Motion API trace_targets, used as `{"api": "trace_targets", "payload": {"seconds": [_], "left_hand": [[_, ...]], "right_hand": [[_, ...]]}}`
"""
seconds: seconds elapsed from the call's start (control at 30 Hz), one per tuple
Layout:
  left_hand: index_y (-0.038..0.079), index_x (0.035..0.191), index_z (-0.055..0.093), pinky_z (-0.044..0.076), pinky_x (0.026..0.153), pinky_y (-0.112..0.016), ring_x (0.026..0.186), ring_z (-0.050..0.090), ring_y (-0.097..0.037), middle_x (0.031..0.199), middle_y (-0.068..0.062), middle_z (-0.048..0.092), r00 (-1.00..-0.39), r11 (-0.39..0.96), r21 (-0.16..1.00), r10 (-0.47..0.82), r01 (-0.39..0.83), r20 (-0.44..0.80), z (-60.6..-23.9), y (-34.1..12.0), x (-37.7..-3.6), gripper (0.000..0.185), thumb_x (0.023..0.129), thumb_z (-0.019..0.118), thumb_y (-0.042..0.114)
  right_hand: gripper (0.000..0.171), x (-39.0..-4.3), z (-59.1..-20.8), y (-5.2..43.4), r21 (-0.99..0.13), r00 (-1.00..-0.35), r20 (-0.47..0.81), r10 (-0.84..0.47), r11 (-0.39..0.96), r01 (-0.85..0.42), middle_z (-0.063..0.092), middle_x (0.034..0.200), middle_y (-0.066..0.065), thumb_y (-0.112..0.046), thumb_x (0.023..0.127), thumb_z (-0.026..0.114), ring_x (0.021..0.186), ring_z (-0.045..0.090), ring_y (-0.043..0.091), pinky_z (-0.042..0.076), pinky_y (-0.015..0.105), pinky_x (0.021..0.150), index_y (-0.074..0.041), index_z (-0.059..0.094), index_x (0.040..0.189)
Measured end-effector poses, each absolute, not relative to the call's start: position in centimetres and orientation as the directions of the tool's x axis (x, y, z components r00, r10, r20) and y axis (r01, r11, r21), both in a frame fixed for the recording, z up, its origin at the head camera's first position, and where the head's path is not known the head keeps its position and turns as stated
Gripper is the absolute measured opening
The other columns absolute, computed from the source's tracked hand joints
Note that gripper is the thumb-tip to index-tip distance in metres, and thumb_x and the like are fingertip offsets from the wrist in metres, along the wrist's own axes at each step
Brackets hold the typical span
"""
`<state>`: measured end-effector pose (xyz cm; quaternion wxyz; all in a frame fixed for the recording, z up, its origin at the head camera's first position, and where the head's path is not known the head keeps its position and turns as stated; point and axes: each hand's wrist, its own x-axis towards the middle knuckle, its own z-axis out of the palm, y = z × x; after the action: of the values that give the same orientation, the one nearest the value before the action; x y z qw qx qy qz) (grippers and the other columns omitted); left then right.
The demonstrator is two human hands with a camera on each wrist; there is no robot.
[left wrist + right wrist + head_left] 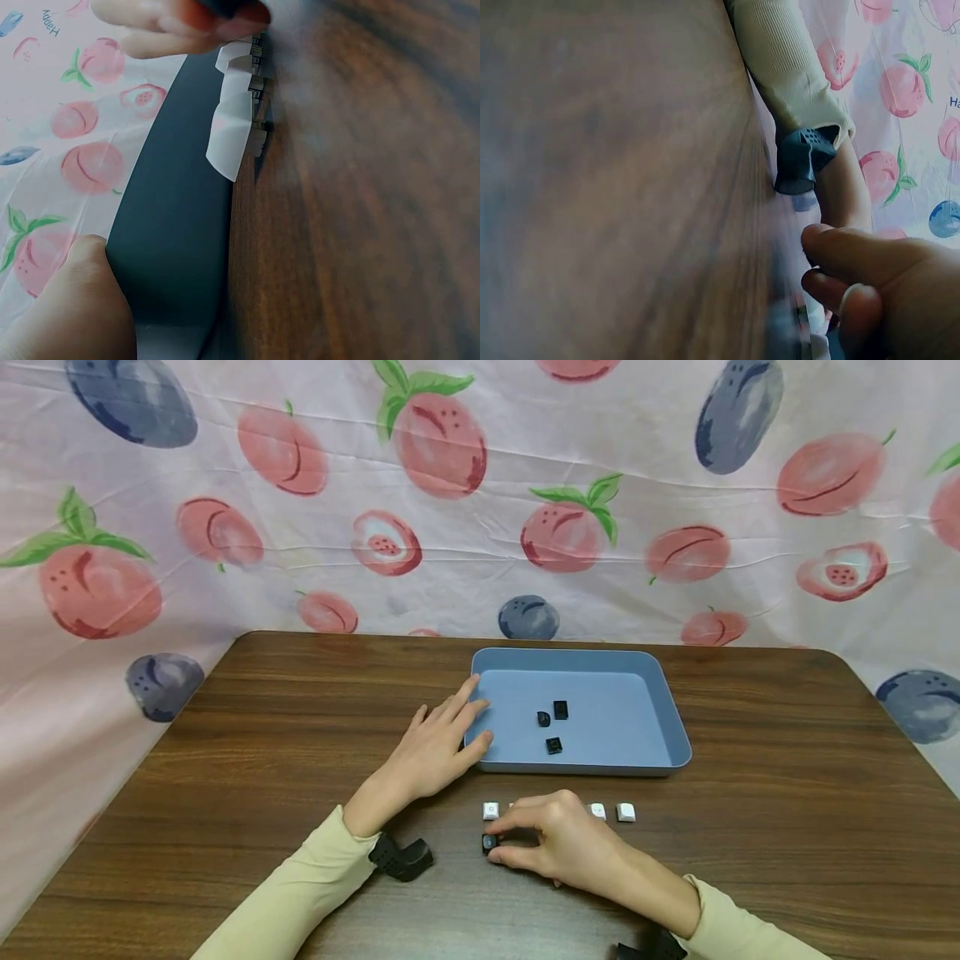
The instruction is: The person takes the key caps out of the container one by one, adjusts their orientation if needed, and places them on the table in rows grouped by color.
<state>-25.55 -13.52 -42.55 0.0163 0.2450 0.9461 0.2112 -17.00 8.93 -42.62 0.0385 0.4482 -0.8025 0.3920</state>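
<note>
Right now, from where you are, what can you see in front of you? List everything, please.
Table: one, brown, below everything
Tray: one, blue, table's far side
Black pieces: three, black, inside tray
White keys: at least three, white, before tray; right hand blocks some
Dark key: one, black, pinched in right hand
Cloth: one, white with pink-blue fruit, behind
Sleeves: two, pale yellow, forearms
Left hand: one, bare, tray's left edge

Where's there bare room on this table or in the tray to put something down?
Tabletop is bare right of the blue tray, and left of the left hand and its sleeve. The tray floor right of the three black pieces is free too. It's crowded before the tray, where the right hand pinches a dark piece beside the white keys.
</note>
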Motion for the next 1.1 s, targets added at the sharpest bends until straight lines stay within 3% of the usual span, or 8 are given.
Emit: {"api": "trace_targets", "payload": {"seconds": [0.17,0.6,1.03,1.1], "left_hand": [[0.020,0.157,0.040,0.019,0.117,-0.071,0.149,0.036,-0.038,0.173,0.004,0.007,-0.880,0.793,0.403,0.468,0.457,0.076,-42.7,-13.4,-25.7,0.059,0.108,0.036,0.052],[0.020,0.157,0.040,0.019,0.117,-0.071,0.148,0.037,-0.038,0.173,0.004,0.009,-0.881,0.791,0.403,0.463,0.461,0.099,-43.1,-13.2,-26.4,0.059,0.108,0.036,0.052],[0.019,0.156,0.041,0.020,0.116,-0.072,0.147,0.039,-0.039,0.173,0.003,0.010,-0.879,0.790,0.398,0.465,0.467,0.108,-43.2,-13.2,-26.4,0.058,0.108,0.037,0.051],[0.019,0.156,0.041,0.020,0.116,-0.072,0.148,0.039,-0.039,0.173,0.003,0.010,-0.878,0.788,0.400,0.466,0.468,0.108,-43.1,-13.2,-26.4,0.059,0.108,0.037,0.051]], "right_hand": [[0.016,-16.9,-43.1,8.8,-0.554,-0.571,0.417,-0.707,0.300,-0.776,0.078,0.098,-0.002,-0.017,0.088,0.081,0.088,0.072,0.000,0.054,0.010,0.075,-0.012,0.080,0.104],[0.014,-17.3,-44.2,8.4,-0.352,-0.514,0.517,-0.685,0.378,-0.857,0.074,0.090,-0.008,-0.020,0.085,0.085,0.077,0.070,-0.002,0.053,0.009,0.067,-0.014,0.079,0.095],[0.020,-17.1,-44.3,8.2,-0.368,-0.555,0.523,-0.647,0.416,-0.832,0.073,0.093,-0.007,-0.022,0.083,0.086,0.080,0.071,0.000,0.053,0.011,0.069,-0.012,0.079,0.099],[0.021,-17.1,-44.1,8.3,-0.388,-0.547,0.551,-0.631,0.387,-0.837,0.073,0.095,-0.006,-0.020,0.084,0.086,0.074,0.067,-0.002,0.051,0.008,0.067,-0.011,0.078,0.101]]}}
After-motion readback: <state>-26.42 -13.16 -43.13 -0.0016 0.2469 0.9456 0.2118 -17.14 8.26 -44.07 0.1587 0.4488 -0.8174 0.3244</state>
